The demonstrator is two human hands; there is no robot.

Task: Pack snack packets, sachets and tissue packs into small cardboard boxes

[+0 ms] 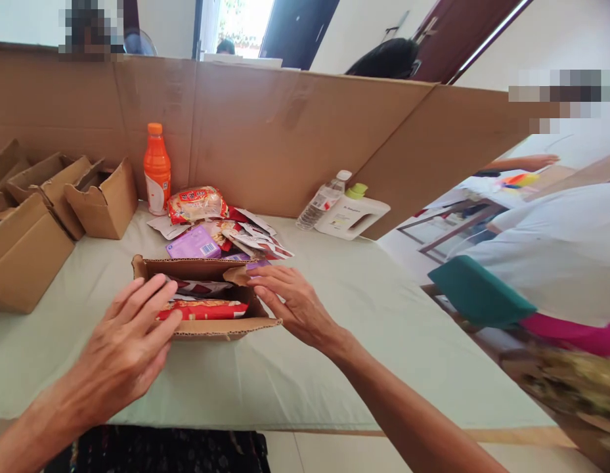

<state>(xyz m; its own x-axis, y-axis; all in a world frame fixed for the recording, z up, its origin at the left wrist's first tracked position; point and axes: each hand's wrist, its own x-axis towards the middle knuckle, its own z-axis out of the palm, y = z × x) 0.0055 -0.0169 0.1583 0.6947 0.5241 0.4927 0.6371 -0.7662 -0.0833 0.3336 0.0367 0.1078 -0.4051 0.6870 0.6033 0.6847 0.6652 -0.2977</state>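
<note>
An open cardboard box (211, 334) sits on the cloth-covered table, with a red snack packet (211, 310) and a silvery-and-dark packet (201, 288) inside. My left hand (130, 335) is over the box's left end, fingers stretched and apart, holding nothing that I can see. At the right end, my right hand (295, 302) has its fingers extended, the tips touching a small inward-bent flap (236, 276). Just behind the box lies a pile of goods: a purple carton (194, 244), a red-and-clear snack bag (197, 203) and several flat sachets (260, 240).
Several open cardboard boxes (100, 203) stand at left. An orange drink bottle (157, 171), a clear bottle (324, 200) and a white jug (354, 217) stand near the cardboard partition (285, 138). A person in a white top (561, 249) is beyond the table's right edge.
</note>
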